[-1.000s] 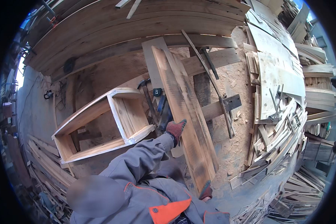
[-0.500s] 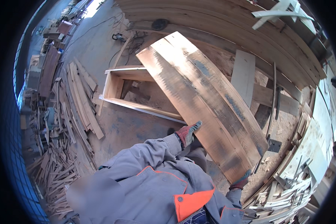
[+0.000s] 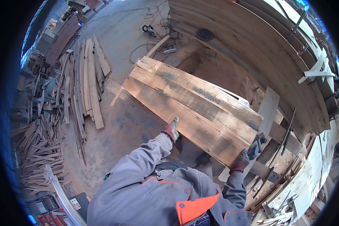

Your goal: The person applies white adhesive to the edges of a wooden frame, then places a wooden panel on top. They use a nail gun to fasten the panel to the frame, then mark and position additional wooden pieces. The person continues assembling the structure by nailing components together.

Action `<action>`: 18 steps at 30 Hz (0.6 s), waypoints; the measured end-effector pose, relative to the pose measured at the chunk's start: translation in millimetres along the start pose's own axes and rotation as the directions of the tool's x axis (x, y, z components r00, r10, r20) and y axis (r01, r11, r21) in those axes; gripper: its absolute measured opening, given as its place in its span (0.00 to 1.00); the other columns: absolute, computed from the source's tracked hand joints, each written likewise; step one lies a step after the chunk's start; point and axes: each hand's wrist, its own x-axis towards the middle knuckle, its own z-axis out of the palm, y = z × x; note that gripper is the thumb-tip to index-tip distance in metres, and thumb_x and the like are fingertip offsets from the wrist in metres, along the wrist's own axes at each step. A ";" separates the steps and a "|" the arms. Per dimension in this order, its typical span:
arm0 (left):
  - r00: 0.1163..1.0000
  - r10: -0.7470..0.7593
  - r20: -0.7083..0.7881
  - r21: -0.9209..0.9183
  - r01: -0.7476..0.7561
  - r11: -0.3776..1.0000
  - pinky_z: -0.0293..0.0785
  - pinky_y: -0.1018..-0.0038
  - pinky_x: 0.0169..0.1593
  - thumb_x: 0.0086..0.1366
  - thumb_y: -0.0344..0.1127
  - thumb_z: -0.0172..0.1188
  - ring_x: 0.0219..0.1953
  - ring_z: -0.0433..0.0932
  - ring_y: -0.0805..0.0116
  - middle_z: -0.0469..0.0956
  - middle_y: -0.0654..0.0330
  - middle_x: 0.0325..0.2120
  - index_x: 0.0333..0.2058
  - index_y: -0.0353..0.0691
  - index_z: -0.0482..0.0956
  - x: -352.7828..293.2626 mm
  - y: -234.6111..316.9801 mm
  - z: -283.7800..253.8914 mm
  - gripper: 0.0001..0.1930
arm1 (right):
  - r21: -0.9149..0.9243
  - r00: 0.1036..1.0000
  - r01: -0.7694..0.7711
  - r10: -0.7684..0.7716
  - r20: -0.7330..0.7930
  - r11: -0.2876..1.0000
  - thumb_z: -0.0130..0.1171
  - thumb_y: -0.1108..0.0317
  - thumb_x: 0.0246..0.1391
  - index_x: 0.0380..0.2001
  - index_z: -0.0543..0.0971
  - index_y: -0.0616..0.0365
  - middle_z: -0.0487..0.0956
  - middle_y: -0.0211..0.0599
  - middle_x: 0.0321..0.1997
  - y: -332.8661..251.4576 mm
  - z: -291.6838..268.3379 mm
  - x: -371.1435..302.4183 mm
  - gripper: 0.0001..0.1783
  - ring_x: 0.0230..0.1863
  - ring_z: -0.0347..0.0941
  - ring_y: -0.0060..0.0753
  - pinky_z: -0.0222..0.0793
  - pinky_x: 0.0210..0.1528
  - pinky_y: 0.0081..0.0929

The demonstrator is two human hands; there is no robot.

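Observation:
A wide wooden panel (image 3: pixel 192 109), made of several boards with dark weathered streaks, lies slantwise in front of me. It covers most of a box-like wooden frame, whose pale edge shows past the panel's far side. My left hand (image 3: pixel 171 130), in a red and grey glove, grips the panel's near long edge with the thumb on top. At the near right corner my right hand (image 3: pixel 242 162), gloved alike, holds the panel's end. The fingers under the wood are hidden. Beside that corner is a blue-grey tool (image 3: pixel 257 146) whose kind I cannot make out.
Long loose boards (image 3: pixel 89 81) lie on the floor at left, above a heap of wood scraps (image 3: pixel 45 154). A power tool (image 3: pixel 149 30) with cords lies at the back. Large stacked planks (image 3: pixel 248 41) line the far right; pale sheets (image 3: pixel 305 192) lie near right.
The panel's far end has swung left and come down over the frame, which is now mostly covered. Both hands have stayed on the panel, and my view has shifted.

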 end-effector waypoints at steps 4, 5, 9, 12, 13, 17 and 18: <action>0.984 -0.091 -0.155 0.138 0.113 0.984 0.51 0.72 0.16 0.62 0.57 0.75 0.13 0.54 0.75 0.58 0.71 0.18 0.33 0.54 0.76 21.8 13.5 -27.0 0.19 | -0.081 0.999 -0.005 0.009 0.041 0.997 0.64 0.55 0.69 0.28 0.87 0.64 0.78 0.19 0.25 17.1 21.3 -4.6 0.23 0.27 0.67 0.18 0.64 0.31 0.28; 0.976 -0.075 -0.205 0.203 0.118 0.972 0.43 0.70 0.14 0.61 0.61 0.75 0.10 0.47 0.77 0.46 0.74 0.12 0.29 0.58 0.75 25.7 18.2 -32.2 0.21 | -0.095 0.999 -0.001 0.004 0.039 0.996 0.65 0.55 0.69 0.29 0.87 0.64 0.79 0.19 0.25 18.9 27.0 -7.4 0.22 0.27 0.67 0.18 0.65 0.31 0.28; 0.984 -0.098 -0.151 0.257 0.135 0.957 0.78 0.63 0.32 0.63 0.57 0.74 0.18 0.66 0.69 0.73 0.65 0.24 0.52 0.46 0.78 41.5 56.3 -49.7 0.28 | -0.251 0.998 0.046 -0.053 -0.020 0.967 0.65 0.55 0.68 0.34 0.89 0.65 0.82 0.22 0.26 15.9 60.1 -15.4 0.20 0.28 0.71 0.18 0.66 0.32 0.27; 0.971 -0.096 -0.221 0.373 0.175 0.911 0.80 0.46 0.49 0.63 0.62 0.73 0.27 0.71 0.62 0.74 0.58 0.31 0.63 0.44 0.71 39.1 80.1 -46.5 0.39 | -0.270 1.000 -0.010 0.014 0.013 0.963 0.65 0.54 0.68 0.36 0.90 0.64 0.83 0.23 0.26 9.3 77.5 -19.5 0.20 0.28 0.74 0.19 0.68 0.33 0.26; 0.972 -0.098 -0.212 0.351 0.170 0.921 0.77 0.40 0.54 0.62 0.63 0.72 0.33 0.75 0.59 0.76 0.55 0.36 0.66 0.45 0.68 33.5 85.5 -44.5 0.42 | -0.278 0.998 0.055 -0.054 0.013 0.959 0.65 0.54 0.69 0.35 0.90 0.63 0.82 0.22 0.25 8.8 81.9 -21.0 0.21 0.27 0.73 0.18 0.68 0.32 0.26; 0.983 -0.116 -0.142 0.527 0.174 0.832 0.80 0.42 0.59 0.61 0.69 0.69 0.63 0.73 0.36 0.66 0.46 0.68 0.72 0.43 0.59 5.2 103.5 -36.2 0.51 | -0.468 0.992 0.126 -0.113 0.056 0.875 0.59 0.50 0.70 0.35 0.87 0.64 0.88 0.46 0.29 4.5 89.1 -19.1 0.25 0.29 0.83 0.40 0.74 0.37 0.39; 0.984 -0.173 -0.039 0.584 0.162 0.795 0.83 0.45 0.55 0.61 0.72 0.66 0.56 0.79 0.37 0.73 0.46 0.63 0.70 0.43 0.64 2.6 111.6 -34.7 0.49 | -0.540 0.978 0.201 -0.141 0.151 0.817 0.58 0.49 0.70 0.36 0.87 0.63 0.86 0.53 0.31 2.1 87.6 -17.4 0.25 0.33 0.84 0.52 0.74 0.39 0.43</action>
